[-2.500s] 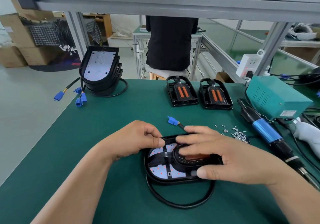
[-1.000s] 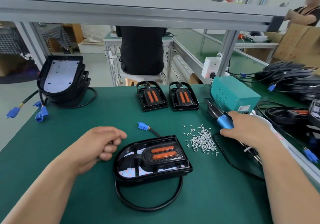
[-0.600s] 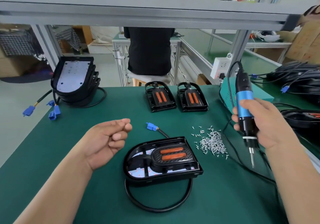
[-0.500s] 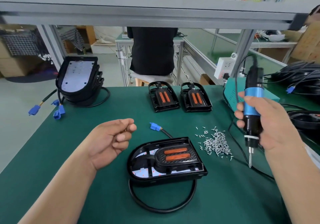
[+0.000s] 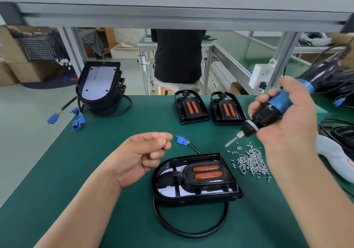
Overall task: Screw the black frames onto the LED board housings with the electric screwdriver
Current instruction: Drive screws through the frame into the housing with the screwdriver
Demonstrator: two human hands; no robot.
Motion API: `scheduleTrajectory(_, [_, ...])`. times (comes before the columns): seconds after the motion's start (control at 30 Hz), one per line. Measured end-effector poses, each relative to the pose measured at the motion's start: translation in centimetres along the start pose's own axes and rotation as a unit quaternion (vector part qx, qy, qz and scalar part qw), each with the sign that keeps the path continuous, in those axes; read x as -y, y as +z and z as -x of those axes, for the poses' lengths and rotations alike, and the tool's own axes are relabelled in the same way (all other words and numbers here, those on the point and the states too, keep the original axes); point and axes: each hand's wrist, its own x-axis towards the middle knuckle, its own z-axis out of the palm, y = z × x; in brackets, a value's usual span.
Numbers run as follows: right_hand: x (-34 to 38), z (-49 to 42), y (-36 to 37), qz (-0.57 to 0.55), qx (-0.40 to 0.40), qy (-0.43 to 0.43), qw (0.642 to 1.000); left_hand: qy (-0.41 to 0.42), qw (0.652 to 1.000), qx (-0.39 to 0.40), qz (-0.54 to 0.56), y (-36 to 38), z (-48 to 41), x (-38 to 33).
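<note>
Matting (image 5: 92, 161) of dull green, smooth and faintly felted, covers the bench. Near its front edge lies one LED board housing (image 5: 191, 199), a D-shaped black plastic tray with a rounded left end and a square right end. Its pale board, dotted with red points, shows through the openings. A black frame (image 5: 208, 184) sits on top of it, ribbed, with a raised oval dome bearing two orange pill-shaped lenses (image 5: 206, 168). A thick rubbery cable (image 5: 188, 235) loops out from under the housing toward the viewer, and another length runs from its back to a blue plastic connector (image 5: 182, 140).

The right hand (image 5: 291, 125) is wrapped round the electric screwdriver (image 5: 279, 102), thumb and fingers curled about its glossy blue sleeve and black barrel. The tool is tilted, its slim steel bit (image 5: 232, 142) pointing down and left above the edge of a loose heap of small bright screws (image 5: 251, 163) just right of the housing. The left hand (image 5: 147, 155) hovers over the mat left of the housing, fingers curled loosely toward the palm and thumb tip on the forefinger, with nothing visible in its grasp.

At the far edge two more framed housings (image 5: 191, 108) stand side by side. At the far left a stack of bare housings (image 5: 99, 86) leans, the top white board showing
</note>
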Motion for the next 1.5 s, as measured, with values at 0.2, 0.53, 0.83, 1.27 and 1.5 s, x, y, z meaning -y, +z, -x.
scheduleTrajectory(0.2, [-5.0,2.1,2.4,-0.041,-0.005,0.045,0.998,0.007,0.999,0.008,-0.045,0.4,-0.1,0.1])
scheduleTrajectory(0.53, [-7.9,3.1,1.8,-0.036,-0.046,0.059,0.997,0.0,0.996,-0.007,-0.09,0.6,-0.1,0.4])
scheduleTrajectory(0.83, [-7.3,3.2,2.4,-0.074,-0.009,0.026,0.997,0.015,0.996,0.013,-0.084,1.5,0.0,0.7])
scheduleTrajectory(1.27, [-7.9,3.3,2.2,-0.065,-0.006,0.02,0.998,0.025,0.993,0.033,-0.115,1.7,0.1,0.8])
scheduleTrajectory(1.5, [-8.0,3.2,2.1,-0.062,-0.007,0.015,0.998,0.026,0.989,0.035,-0.138,1.6,-0.1,0.9])
